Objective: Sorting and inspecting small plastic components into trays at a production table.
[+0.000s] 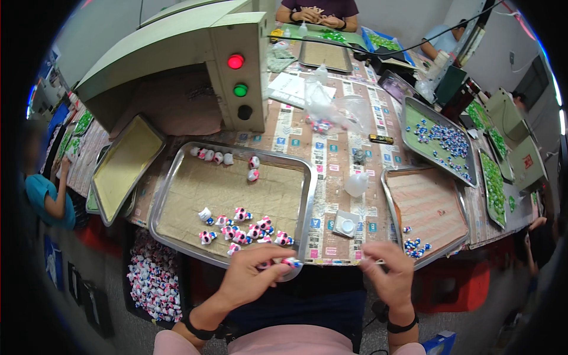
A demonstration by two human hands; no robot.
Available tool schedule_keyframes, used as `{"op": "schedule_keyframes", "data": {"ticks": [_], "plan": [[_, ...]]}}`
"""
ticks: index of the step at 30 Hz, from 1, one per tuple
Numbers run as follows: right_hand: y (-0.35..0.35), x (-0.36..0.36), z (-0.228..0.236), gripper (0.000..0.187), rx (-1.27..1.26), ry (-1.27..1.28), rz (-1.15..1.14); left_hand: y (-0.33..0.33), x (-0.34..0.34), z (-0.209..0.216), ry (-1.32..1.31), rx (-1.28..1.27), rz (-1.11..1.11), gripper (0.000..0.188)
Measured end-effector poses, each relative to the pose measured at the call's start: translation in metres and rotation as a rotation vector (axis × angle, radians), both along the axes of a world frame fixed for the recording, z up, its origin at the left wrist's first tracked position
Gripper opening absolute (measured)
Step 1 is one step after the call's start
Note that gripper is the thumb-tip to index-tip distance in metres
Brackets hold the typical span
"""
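My left hand is closed around a small white, pink and blue figurine, at the near right corner of a metal tray. Several similar figurines lie in a loose group in the near part of that tray. Further right, my right hand is raised in front of the table edge, thumb and fingers drawn together. Whether something tiny sits between its fingertips is too blurred to tell. Ahead of it stands a small white dish on a square base, with a white squeeze bottle behind.
White and pink pieces line the tray's far side. A cloth-lined tray at right holds small blue pieces. Left stands a machine with red and green lights. Below is a bin of pieces. Other people work beyond.
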State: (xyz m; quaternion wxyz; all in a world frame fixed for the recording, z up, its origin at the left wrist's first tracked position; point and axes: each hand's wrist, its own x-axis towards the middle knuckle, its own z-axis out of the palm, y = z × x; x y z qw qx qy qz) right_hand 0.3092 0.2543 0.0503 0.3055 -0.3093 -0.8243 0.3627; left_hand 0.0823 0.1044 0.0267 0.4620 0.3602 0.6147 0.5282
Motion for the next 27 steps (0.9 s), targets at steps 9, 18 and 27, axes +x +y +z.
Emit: {"op": "schedule_keyframes", "data": {"ticks": [9, 18, 27], "plan": [[0.076, 0.075, -0.037, 0.023, 0.032, -0.124, -0.54, -0.008, -0.006, -0.002, 0.465, 0.026, 0.037, 0.015], [0.093, 0.059, -0.048, 0.024, 0.251, -0.347, -0.282, -0.013, -0.006, 0.009, -0.609, -0.018, 0.057, 0.026], [0.06, 0.043, -0.024, 0.016, -0.135, 0.045, -0.262, 0.0, 0.009, -0.002, -1.156, -0.01, -0.16, 0.028]]}}
